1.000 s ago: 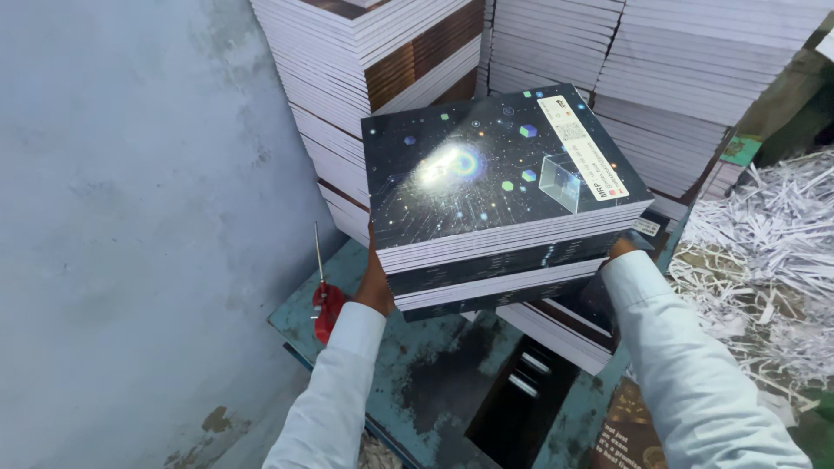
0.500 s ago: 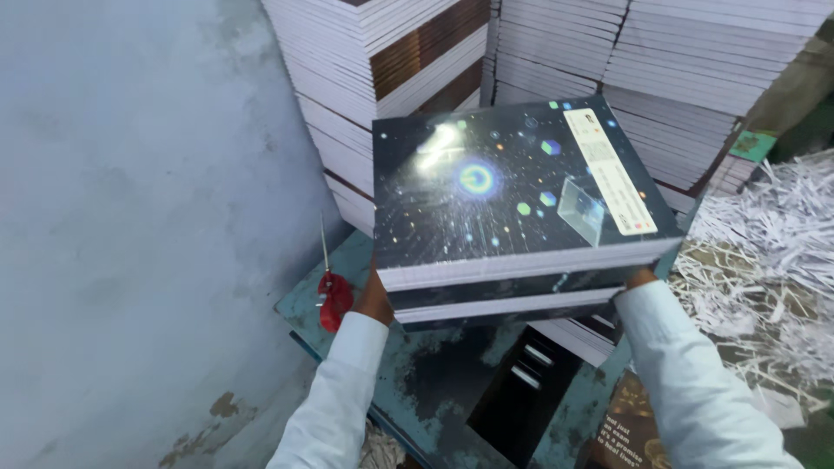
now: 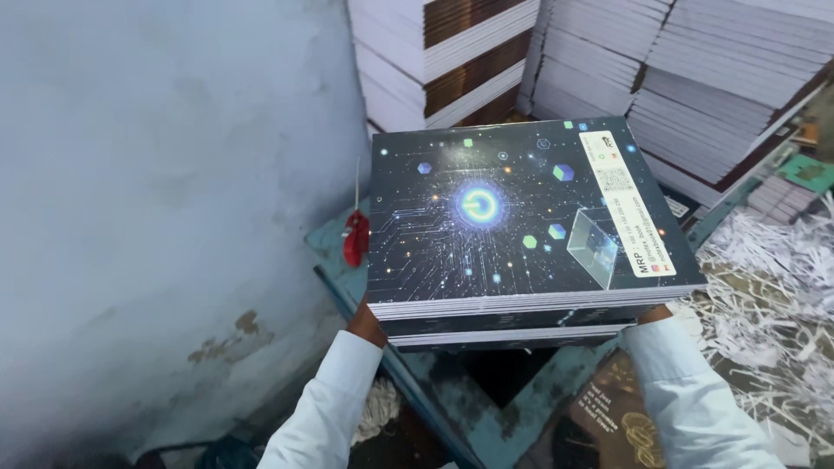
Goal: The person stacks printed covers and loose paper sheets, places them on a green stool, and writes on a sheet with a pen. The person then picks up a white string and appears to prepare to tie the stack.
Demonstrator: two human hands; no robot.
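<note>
The stack of books (image 3: 521, 226) with the dark starry cover is now closer to the camera than one second ago – it fills more of the view and its top cover lies nearly flat, while before it was tilted and smaller. The bright glare on the cover is gone; now the glowing ring in the middle of the cover is clear.

The left hand (image 3: 365, 323) holds the stack from below at its left near corner, and the right hand (image 3: 653, 313) holds it from below at the right near corner. Both hands are mostly hidden under the books, so how much the fingers are curled I cannot tell; only a small part of each hand shows above the white sleeves.

Behind the stack stand tall piles of white-edged books (image 3: 452, 52), some with brown covers, and more piles (image 3: 712, 95) to the right of them. They are near the far edge of the stack but do not touch it. To the left of the stack is a grey wall (image 3: 156, 200), with a narrow free gap – in this gap a red-handled tool (image 3: 354, 236) stands on the worn teal table (image 3: 486, 399). Under the stack the table has a dark opening. To the right of the stack lies shredded paper (image 3: 773, 295), close to its right edge.
</note>
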